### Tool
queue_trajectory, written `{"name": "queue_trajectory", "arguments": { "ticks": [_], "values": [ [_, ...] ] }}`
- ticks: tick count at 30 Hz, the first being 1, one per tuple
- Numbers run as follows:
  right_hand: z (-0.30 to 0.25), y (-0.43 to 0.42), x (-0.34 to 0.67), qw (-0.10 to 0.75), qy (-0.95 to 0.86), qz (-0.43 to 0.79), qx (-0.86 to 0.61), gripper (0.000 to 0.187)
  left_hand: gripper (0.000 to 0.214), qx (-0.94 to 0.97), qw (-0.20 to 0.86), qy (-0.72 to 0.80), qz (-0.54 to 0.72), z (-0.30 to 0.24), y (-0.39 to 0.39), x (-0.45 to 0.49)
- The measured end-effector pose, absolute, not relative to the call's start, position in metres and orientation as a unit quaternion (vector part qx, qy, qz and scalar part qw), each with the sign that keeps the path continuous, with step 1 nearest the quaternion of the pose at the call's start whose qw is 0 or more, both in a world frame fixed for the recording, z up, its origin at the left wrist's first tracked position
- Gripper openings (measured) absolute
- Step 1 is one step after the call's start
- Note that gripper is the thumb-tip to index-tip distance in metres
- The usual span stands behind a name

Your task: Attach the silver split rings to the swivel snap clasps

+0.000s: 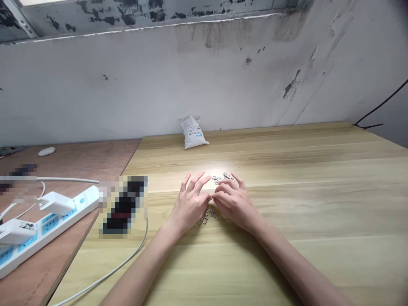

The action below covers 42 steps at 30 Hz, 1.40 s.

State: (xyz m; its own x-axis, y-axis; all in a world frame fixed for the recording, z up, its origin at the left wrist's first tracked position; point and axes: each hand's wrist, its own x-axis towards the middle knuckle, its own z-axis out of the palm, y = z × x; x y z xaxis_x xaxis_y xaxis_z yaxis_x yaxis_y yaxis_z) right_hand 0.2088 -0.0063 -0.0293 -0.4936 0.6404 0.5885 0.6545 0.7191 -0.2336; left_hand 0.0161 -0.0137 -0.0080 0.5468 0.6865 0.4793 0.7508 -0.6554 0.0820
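Observation:
My left hand [193, 206] and my right hand [235, 204] meet fingertip to fingertip over the wooden table. Between their pinched fingertips shows a bit of a small silver metal piece [212, 198], mostly hidden, so its exact kind cannot be made out. The other fingers of my left hand are raised and spread. On the tabletop just below the fingertips lie several small silver clasps with rings [205, 217], partly covered by my hands. Beyond the fingers is another little pile of silver metal pieces [218, 179], which the right fingers partly hide.
A white plastic packet [193, 134] with printing stands near the wall. On the left, a white power strip [47, 231] with plugged-in chargers rests on a lower brown surface. A pixelated dark object [124, 206] and a white cable [127, 258] lie left of my arm.

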Motion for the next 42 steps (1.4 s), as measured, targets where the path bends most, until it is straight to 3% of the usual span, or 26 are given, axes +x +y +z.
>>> {"name": "queue_trajectory", "arguments": {
  "ticks": [12,21,30,35,42],
  "values": [
    [-0.027,-0.008,0.205,0.338,-0.865,-0.002,-0.372,0.006,0.019,-0.873,0.095,-0.417,-0.235,-0.005,-0.014,0.016],
    [-0.022,-0.009,0.205,0.370,-0.850,-0.008,-0.375,0.011,0.011,-0.863,-0.028,-0.434,-0.257,-0.005,-0.012,0.011],
    [-0.027,-0.008,0.204,0.390,-0.838,-0.017,-0.382,0.007,0.012,-0.855,-0.041,-0.438,-0.275,-0.003,-0.011,0.009],
    [-0.032,-0.006,0.203,0.380,-0.842,-0.031,-0.381,0.007,0.012,-0.861,0.003,-0.430,-0.273,-0.003,-0.010,0.010],
    [-0.032,-0.009,0.201,0.303,-0.881,-0.061,-0.358,0.016,0.019,-0.889,0.123,-0.383,-0.219,-0.013,-0.008,0.016]
  ]
}}
